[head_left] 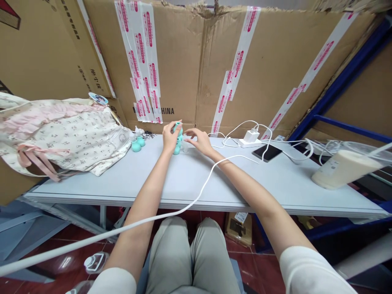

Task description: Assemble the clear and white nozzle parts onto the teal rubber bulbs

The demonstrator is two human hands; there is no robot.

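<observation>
My left hand [170, 138] is wrapped around the upper part of a group of small turquoise round-bodied pots [177, 150], which appear stacked at the back of the table. Just to the right, my right hand [200, 141] is held with thumb and fingers apart and curved toward the pots. A small clear piece [185, 149] stands below its fingertips; whether they touch it I cannot tell. Further left, two more turquoise pots [136, 145] rest beside a floral cloth bag, with small whitish tops near them.
The floral bag [67, 134] covers the left end of the grey table [190, 183]. On the right lie a white charger [251, 135], a black phone [267, 153] and a tilted cream cup [343, 169]. A white cable [202, 192] crosses before my arms. Cardboard [180, 61] stands behind.
</observation>
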